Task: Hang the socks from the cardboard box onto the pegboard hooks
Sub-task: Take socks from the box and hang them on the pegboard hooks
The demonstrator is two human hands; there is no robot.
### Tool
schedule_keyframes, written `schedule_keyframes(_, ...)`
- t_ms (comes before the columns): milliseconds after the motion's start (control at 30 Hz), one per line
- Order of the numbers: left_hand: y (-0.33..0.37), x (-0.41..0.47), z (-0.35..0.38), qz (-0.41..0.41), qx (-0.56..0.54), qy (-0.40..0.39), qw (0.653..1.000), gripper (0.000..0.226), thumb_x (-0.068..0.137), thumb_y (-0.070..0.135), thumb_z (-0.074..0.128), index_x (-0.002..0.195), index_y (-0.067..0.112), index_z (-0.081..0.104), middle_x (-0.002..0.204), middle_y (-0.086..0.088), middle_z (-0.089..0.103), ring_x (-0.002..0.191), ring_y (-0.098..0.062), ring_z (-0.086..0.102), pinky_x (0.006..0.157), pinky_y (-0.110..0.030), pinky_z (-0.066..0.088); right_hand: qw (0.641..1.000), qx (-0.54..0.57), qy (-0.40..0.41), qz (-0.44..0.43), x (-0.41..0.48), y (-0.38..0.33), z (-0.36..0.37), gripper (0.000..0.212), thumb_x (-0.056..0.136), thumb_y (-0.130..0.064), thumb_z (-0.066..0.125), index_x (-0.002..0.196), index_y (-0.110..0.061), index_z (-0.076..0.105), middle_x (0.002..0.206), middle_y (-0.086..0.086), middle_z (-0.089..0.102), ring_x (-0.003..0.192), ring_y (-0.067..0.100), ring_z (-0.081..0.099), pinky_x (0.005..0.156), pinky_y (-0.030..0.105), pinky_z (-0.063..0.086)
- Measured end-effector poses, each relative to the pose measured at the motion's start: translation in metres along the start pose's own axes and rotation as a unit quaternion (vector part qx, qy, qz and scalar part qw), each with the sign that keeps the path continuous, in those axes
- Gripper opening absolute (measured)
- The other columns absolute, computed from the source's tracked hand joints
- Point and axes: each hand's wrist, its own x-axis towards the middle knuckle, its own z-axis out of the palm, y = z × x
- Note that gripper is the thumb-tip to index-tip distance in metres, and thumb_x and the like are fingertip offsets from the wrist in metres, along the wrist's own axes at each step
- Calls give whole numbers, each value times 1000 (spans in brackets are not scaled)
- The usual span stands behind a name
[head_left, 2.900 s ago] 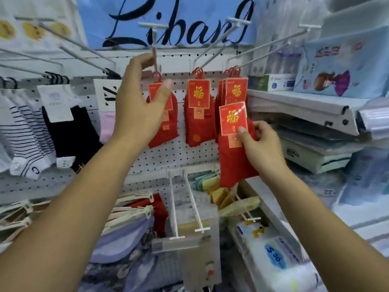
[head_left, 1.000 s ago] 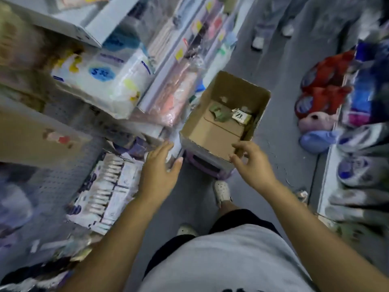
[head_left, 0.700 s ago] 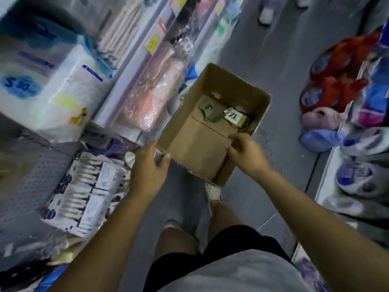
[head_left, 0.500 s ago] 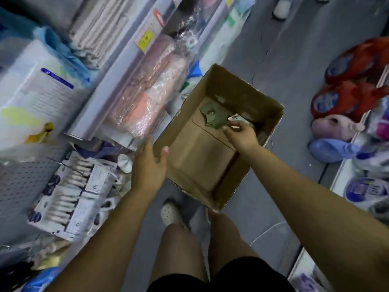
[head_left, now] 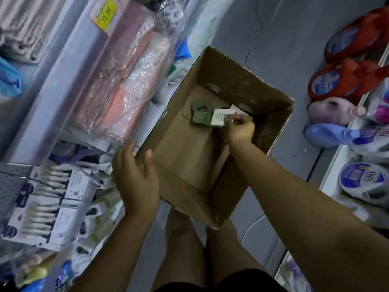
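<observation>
While the right hand (head_left: 239, 128) reaches down into the cardboard box (head_left: 266, 87), its thumb and fingertips pinch the edge of a white paper card (head_left: 220, 117) fixed to a pair of green socks (head_left: 200, 112). The socks lie flat on the bottom of the box, toward its far end, with the card turned toward the hand. Part of a second white card (head_left: 235, 108) shows just beyond the knuckles; what it belongs to is hidden.

The left hand (head_left: 136, 180) is at the near left rim of the box, fingers loose and straight, the thumb over the inside edge and the fingers outside; whether it clasps the rim cannot be told.

The box stands on a grey floor (head_left: 294, 49) above the person's bare legs (head_left: 185, 249). To the left are shelves with pink goods in clear plastic wrap (head_left: 126, 81), a yellow price tag (head_left: 105, 13), and white packets (head_left: 48, 199) hanging on a grey pegboard (head_left: 8, 186). To the right lie red slippers (head_left: 347, 81), a pink one (head_left: 330, 110) and a blue one (head_left: 328, 133).
</observation>
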Motion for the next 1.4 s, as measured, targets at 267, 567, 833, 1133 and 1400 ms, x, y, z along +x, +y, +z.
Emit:
schedule_keyframes(267, 37, 36, 16, 95, -12, -225, 970, 47, 95, 44, 61, 138, 27, 54, 137, 2, 60, 127, -18, 55, 102, -43, 48, 948, 46, -310, -53, -74, -16, -37, 20, 97, 4, 57, 109, -9, 49, 107, 28, 67, 102, 30, 69, 90, 38, 57)
schedule_keyframes(567, 26, 58, 58, -95, -55, -384, 917, 27, 99, 33, 63, 120, 15, 61, 118, 5, 68, 100, -14, 68, 69, -25, 57, 989, -109, -90, -30, -24, -13, -9, 36, 99, -17, 61, 134, -12, 53, 118, 5, 65, 116, 24, 64, 98, 31, 51)
schedule_keyframes(833, 9, 74, 75, -125, -104, -349, 923, 17, 101, 27, 61, 113, 17, 58, 110, 4, 68, 91, -5, 65, 57, -8, 49, 872, -477, -79, -68, 55, 54, 20, 73, 101, -22, 52, 160, -15, 10, 169, 4, -5, 156, 25, -4, 123, 52, 16)
schedule_keyframes(1133, -2, 76, 82, -154, -105, -354, 917, 21, 100, 25, 62, 115, 11, 61, 114, -4, 71, 99, -19, 70, 72, -26, 55, 913, -385, 6, -138, 33, 74, 29, 44, 86, -16, 68, 128, -27, 57, 143, 3, 51, 128, 29, 45, 102, 40, 40)
schedule_keyframes(1400, -17, 64, 80, -226, -83, -338, 910, 29, 101, 36, 59, 120, 13, 64, 111, -1, 72, 101, -19, 69, 78, -31, 53, 891, -448, 10, -73, 30, 60, 33, 31, 93, -28, 66, 121, -16, 60, 128, 12, 57, 124, 33, 43, 109, 45, 34)
